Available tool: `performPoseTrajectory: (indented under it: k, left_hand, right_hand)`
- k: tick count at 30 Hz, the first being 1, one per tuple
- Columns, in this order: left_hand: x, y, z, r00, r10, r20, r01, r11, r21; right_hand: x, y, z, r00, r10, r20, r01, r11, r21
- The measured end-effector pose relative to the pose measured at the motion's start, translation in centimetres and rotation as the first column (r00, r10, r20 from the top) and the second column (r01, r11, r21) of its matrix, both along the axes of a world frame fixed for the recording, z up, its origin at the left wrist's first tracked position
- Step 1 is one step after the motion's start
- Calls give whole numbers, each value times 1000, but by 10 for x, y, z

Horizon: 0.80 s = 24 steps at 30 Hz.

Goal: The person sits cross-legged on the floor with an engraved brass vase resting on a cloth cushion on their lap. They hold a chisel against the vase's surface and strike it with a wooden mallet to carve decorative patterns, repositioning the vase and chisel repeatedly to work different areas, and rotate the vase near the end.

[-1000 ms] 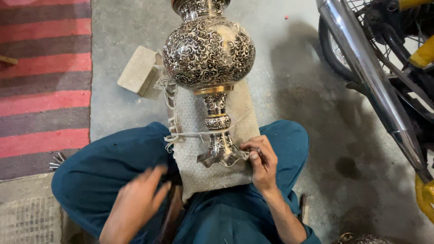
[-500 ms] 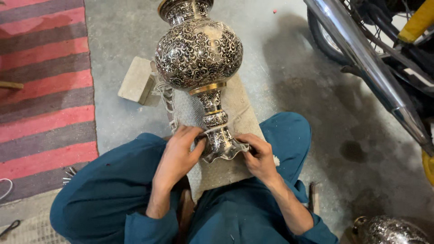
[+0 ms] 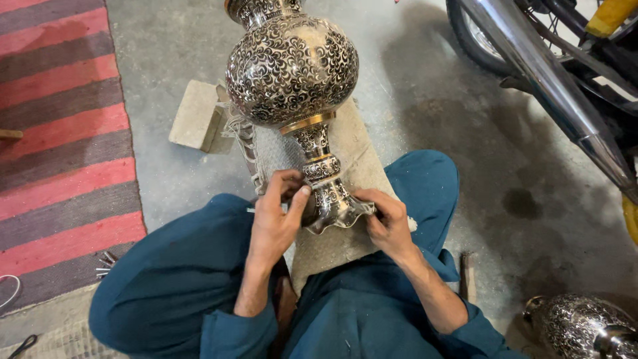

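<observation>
A tall ornate metal vase (image 3: 292, 70) with black-and-silver scrollwork and gold bands stands on a beige cloth (image 3: 345, 153) laid over my lap. My left hand (image 3: 279, 216) grips the vase's narrow stem just above the base. At the right side of the fluted foot (image 3: 335, 213), my right hand (image 3: 385, 219) pinches the wavy rim. I sit cross-legged in blue-green trousers on a concrete floor.
A red and grey striped rug (image 3: 60, 133) covers the floor at left. A pale stone block (image 3: 196, 123) lies beside the cloth. A motorbike's exhaust and wheel (image 3: 551, 80) stand at right. Another engraved metal vessel (image 3: 585, 326) lies at bottom right. Small metal tools (image 3: 105, 264) rest near my left knee.
My left hand rose from my lap and took hold of the vase's stem. The right hand stayed on the foot's rim. The view shifted slightly.
</observation>
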State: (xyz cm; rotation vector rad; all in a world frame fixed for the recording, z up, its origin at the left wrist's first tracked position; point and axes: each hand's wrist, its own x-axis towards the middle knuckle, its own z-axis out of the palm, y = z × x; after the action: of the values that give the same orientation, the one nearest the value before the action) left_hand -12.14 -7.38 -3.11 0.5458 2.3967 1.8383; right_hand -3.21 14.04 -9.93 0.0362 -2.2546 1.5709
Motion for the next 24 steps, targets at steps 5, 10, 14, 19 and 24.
performPoseTrajectory:
  k: [5, 10, 14, 19, 24]
  left_hand:
    - [3, 5, -3, 1000, -6, 23, 5, 1000, 9]
    - [5, 7, -2, 999, -5, 36, 8, 997, -80]
    - [5, 8, -5, 1000, 0, 21, 2, 996, -86]
    - [5, 9, -7, 999, 19, 37, -16, 997, -79]
    - [4, 8, -2, 997, -62, 56, 64, 998, -29]
  right_hand:
    - [-2, 1, 1, 1000, 13, -8, -13, 1000, 29]
    - [-2, 2, 3, 1000, 16, -14, -15, 1000, 27]
    - [-1, 3, 2, 1000, 23, -17, -23, 1000, 4]
    - [-1, 5, -2, 998, 46, -34, -46, 999, -1]
    - [4, 2, -2, 998, -43, -43, 45, 998, 38]
